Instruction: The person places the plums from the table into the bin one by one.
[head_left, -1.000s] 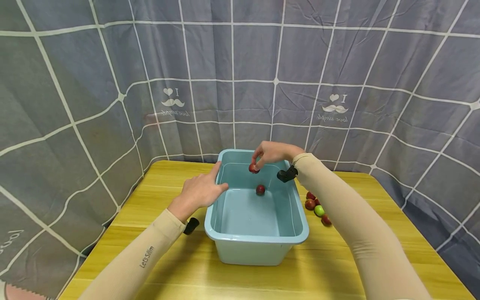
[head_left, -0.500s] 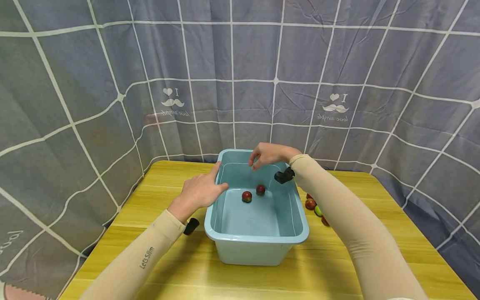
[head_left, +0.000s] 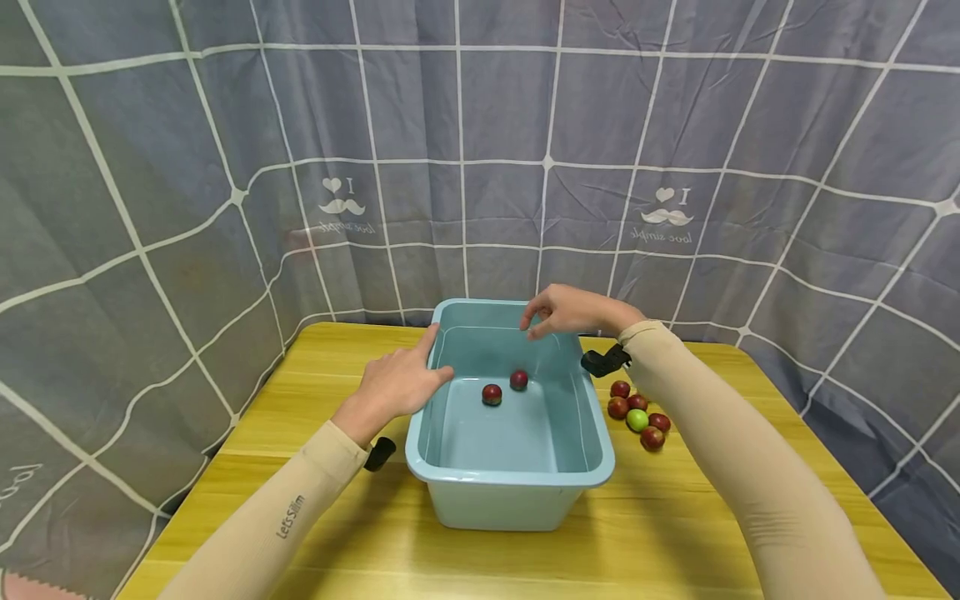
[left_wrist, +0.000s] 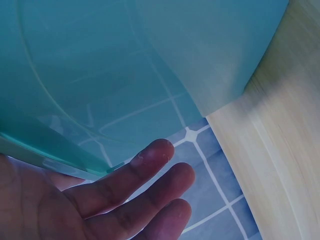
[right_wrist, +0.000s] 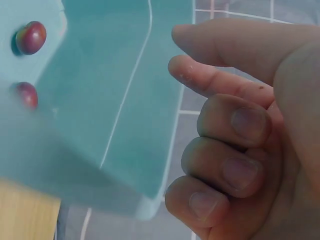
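The right hand (head_left: 573, 310) is over the far right part of a light-blue plastic basin (head_left: 517, 478), thumb and index finger extended and slightly apart, the other three fingers curled loosely inward. The left hand (head_left: 396, 383) lies at the basin's left rim with its fingers spread and fairly straight, the index finger along the edge and three fingers outside the wall.

Two red plums sit on the basin floor near its far end, the nearer plum (head_left: 492, 394) just beside the farther plum (head_left: 519, 380); most of the floor stretches toward the near rim. Black wrist straps hold the cameras, and the beige left sleeve (head_left: 277, 533) reads "Let'sSlim".

Right of the basin, between it and the right forearm, five red plums (head_left: 652, 439) cluster about a bright green fruit (head_left: 637, 420) on the wood-grain table (head_left: 360, 542). The tabletop reaches well past the basin on both sides. Along its far edge hangs a gray curtain (head_left: 510, 100) with a white grid, printed twice in mirror writing: "I", a heart, a moustache and "love simple". Lettering at lower left is cut off.
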